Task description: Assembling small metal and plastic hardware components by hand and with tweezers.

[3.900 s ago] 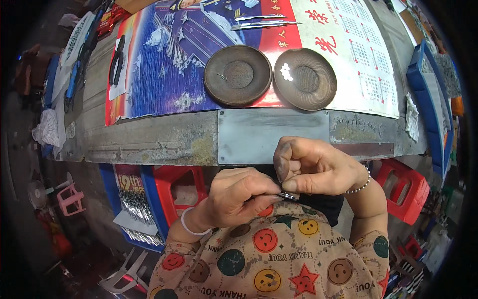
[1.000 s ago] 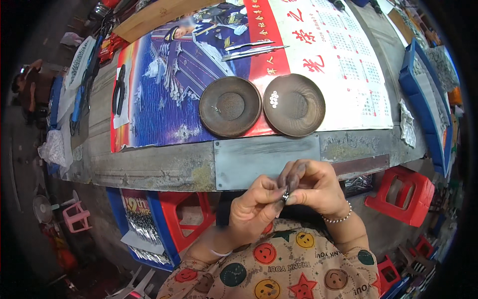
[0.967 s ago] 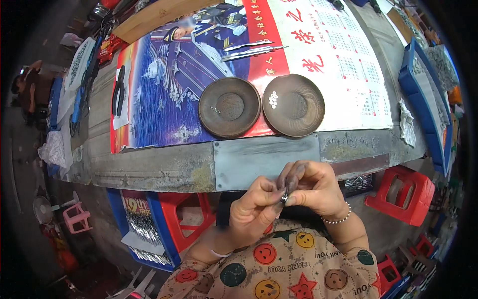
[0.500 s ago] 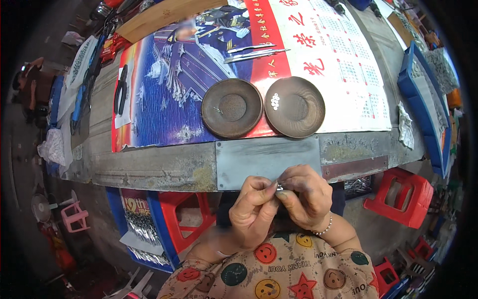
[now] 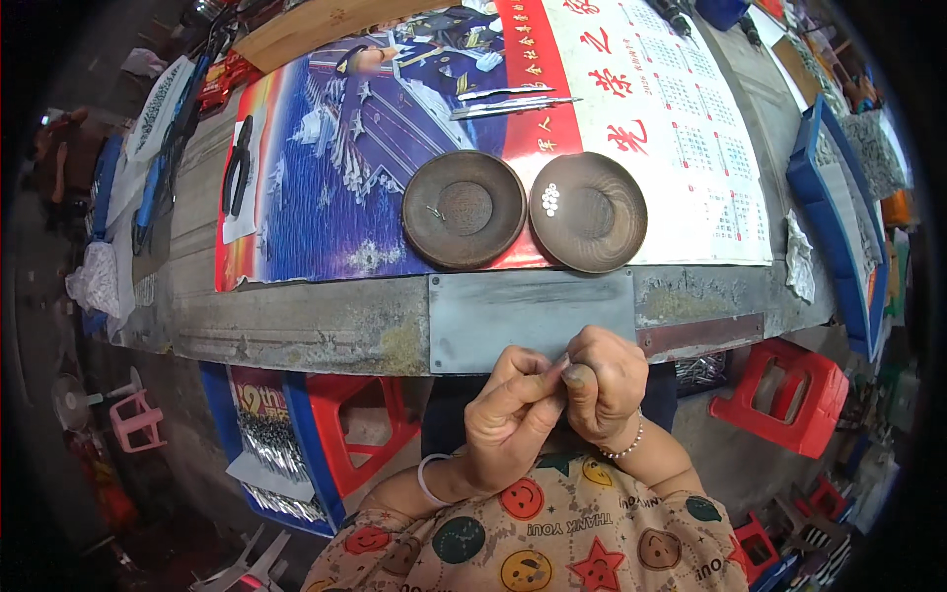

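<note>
My left hand [image 5: 513, 419] and my right hand [image 5: 605, 387] meet just off the table's front edge, thumbs and fingers pinched close together. Whatever lies between the fingertips is hidden by the fingers. Beyond them a flat grey metal plate [image 5: 533, 316] is fixed to the table edge. Two round brown dishes stand side by side past the plate. In the left dish [image 5: 469, 245] lie a few thin, small pale pieces [image 5: 435, 212]. The right dish [image 5: 617, 232] holds a cluster of several small white bead-like pieces [image 5: 550, 200].
A large calendar poster [image 5: 335, 227] covers the tabletop, with tweezers [image 5: 513, 107] and black-handled pliers [image 5: 237, 173] on it. Blue trays [image 5: 838, 227] line the right side. Crumpled white paper [image 5: 799, 259] lies nearby. Red stools [image 5: 784, 395] stand below the table.
A small shiny whitish piece showed between my fingertips before; now the fingers cover it. My right hand has rolled inward, its fingers curled tighter. The view has shifted slightly.
</note>
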Demonstrator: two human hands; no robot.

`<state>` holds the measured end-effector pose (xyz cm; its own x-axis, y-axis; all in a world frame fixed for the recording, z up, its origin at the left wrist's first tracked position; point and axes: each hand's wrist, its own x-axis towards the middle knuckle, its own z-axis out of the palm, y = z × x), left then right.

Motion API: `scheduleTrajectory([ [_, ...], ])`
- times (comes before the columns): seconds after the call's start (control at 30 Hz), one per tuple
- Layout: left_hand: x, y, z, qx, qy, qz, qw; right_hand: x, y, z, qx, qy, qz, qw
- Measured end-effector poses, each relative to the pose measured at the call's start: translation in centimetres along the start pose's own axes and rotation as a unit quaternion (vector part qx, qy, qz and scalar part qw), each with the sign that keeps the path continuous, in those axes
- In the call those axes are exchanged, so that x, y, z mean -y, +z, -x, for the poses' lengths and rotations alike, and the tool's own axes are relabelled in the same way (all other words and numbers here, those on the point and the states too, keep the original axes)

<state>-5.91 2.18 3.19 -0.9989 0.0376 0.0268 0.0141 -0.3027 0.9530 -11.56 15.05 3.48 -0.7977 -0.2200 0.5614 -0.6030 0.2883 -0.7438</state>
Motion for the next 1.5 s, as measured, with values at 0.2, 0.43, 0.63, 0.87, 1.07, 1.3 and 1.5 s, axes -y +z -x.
scheduleTrajectory([
  [0.2,-0.7,-0.2,-1.2,0.021,0.090,-0.101,0.991,0.2,0.6,0.9,-0.001,0.006,-0.052,0.999],
  [0.43,-1.7,0.0,-1.9,0.046,0.049,-0.080,0.995,0.6,-1.5,0.1,0.067,0.094,-0.097,0.989],
  [0.63,-0.7,0.3,-2.2,0.025,-0.098,0.251,0.963,0.4,-2.1,-0.2,0.034,0.107,-0.081,0.990],
  [0.87,-0.4,0.2,-2.5,-0.004,-0.126,0.283,0.951,0.9,-2.3,0.5,0.006,0.206,-0.083,0.975],
  [1.07,0.1,0.2,-2.2,-0.015,-0.134,0.276,0.952,1.0,-2.3,0.8,-0.002,0.202,-0.100,0.974],
  [1.3,0.0,-0.1,-1.9,0.016,-0.151,0.240,0.959,0.9,-3.1,0.2,0.048,0.143,-0.067,0.986],
  [1.5,0.1,-0.2,-1.7,0.037,-0.139,0.237,0.961,0.9,-3.0,0.0,0.052,0.157,-0.087,0.982],
])
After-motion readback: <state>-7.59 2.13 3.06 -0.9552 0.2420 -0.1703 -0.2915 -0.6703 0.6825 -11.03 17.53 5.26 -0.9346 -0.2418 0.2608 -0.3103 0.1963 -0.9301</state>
